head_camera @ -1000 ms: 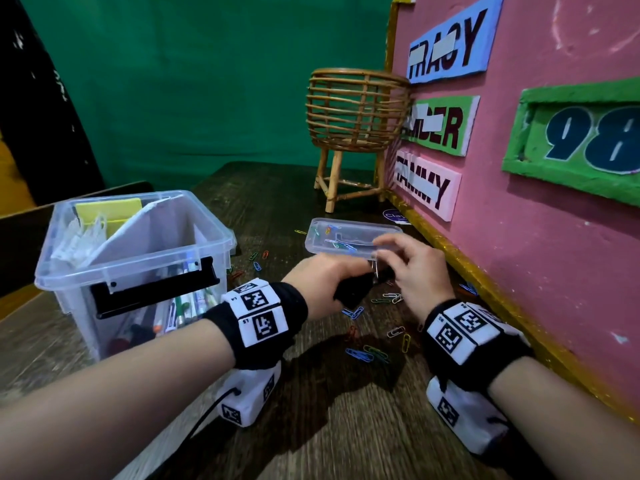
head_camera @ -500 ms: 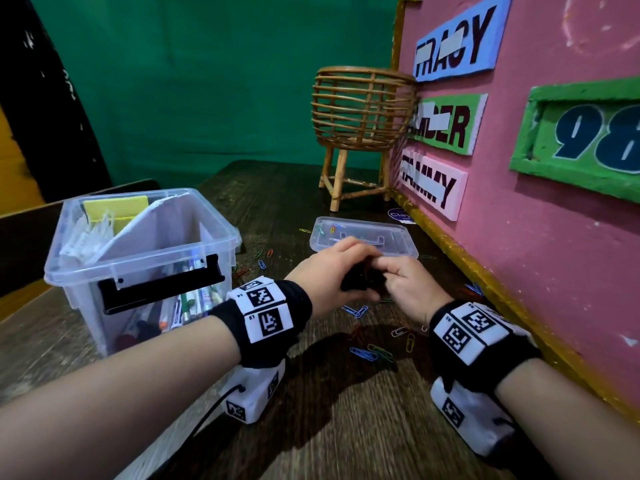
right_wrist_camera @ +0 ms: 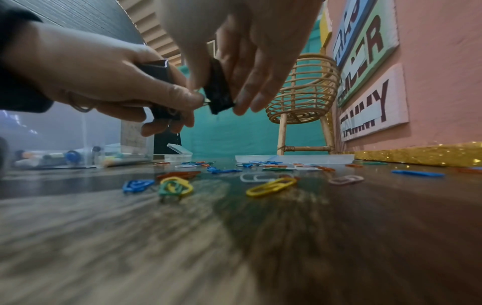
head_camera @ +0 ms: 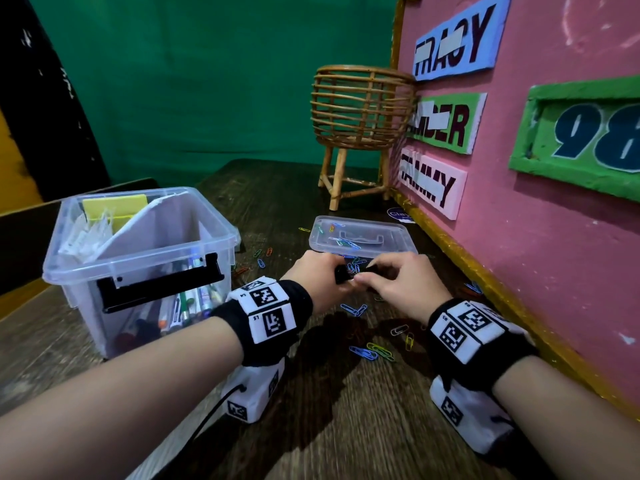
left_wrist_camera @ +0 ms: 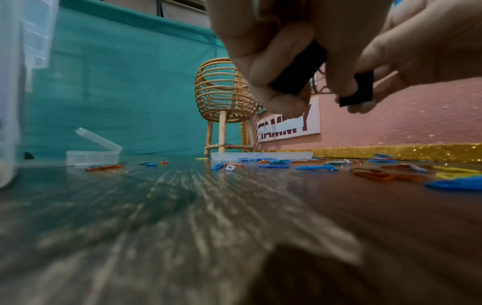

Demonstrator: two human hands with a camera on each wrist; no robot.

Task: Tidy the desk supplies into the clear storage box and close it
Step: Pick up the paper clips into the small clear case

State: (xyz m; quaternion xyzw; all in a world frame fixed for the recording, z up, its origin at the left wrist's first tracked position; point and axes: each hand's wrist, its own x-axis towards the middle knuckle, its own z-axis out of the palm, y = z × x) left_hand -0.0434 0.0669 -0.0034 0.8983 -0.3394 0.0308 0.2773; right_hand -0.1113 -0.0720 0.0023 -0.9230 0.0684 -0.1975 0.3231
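Both hands, lower than a second ago, now each pinch a black binder clip: left hand, right hand, just right of the open storage box, still unpacked.

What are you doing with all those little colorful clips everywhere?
Tidying up. The left hand and right hand each hold a black binder clip above the table. Paper clips lie scattered around the lid. The clear box, still open, already holds markers.
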